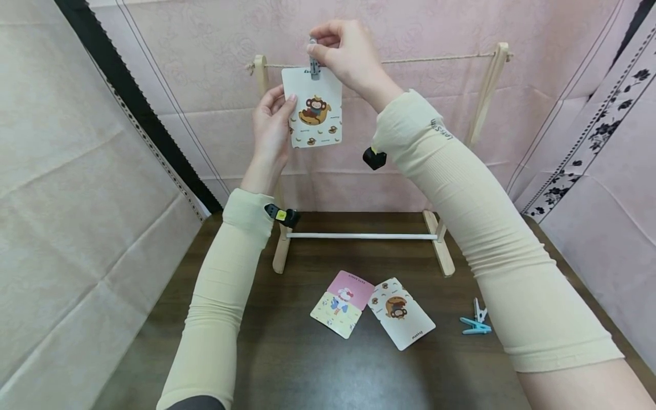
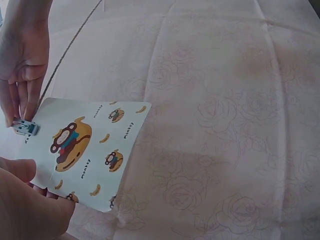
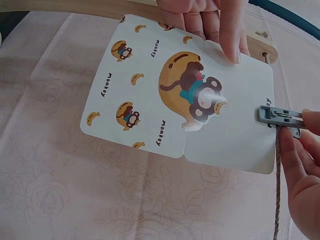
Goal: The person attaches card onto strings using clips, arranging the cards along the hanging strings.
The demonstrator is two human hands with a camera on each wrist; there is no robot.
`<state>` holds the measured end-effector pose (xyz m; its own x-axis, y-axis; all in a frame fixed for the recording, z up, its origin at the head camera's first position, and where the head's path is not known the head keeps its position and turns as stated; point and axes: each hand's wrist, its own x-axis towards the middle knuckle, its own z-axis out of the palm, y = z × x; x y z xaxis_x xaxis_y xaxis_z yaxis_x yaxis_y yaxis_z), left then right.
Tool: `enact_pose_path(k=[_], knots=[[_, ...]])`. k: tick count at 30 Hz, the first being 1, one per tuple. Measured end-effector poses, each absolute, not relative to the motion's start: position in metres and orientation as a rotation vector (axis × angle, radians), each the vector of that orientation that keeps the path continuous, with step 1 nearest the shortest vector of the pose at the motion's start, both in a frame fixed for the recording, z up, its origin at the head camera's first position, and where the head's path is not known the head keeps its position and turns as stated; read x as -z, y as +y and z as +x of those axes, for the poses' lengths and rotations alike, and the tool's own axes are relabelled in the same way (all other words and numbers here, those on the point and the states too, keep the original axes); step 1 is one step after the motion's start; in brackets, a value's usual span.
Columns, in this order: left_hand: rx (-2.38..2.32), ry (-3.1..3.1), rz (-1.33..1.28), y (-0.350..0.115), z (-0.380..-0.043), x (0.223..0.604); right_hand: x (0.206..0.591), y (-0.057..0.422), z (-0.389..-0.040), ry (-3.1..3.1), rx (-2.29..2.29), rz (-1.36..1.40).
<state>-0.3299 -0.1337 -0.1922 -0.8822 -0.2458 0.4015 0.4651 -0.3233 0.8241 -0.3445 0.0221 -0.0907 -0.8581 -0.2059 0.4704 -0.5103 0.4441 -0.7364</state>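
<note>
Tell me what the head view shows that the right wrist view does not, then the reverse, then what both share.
Only the head view: a pink card, a white card, a blue clothespin and a pale clothespin on the table, and a white rod.

Only the right wrist view: a curved dark blue strip at top right, too cropped to identify.

Both: the held monkey card, the left hand, the right hand pinching a grey clothespin, and the string.

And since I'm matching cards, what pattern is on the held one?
The held card has a monkey-and-banana pattern on white, clearest in the right wrist view.
</note>
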Motion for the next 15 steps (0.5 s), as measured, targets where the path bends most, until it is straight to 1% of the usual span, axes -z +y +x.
enact_pose_path(k=[15], knots=[[2.141,-1.643,-0.227,-0.142,-0.3285,0.1971,0.09,0.0218,-0.3409,-2.312,-1.486,0.663]])
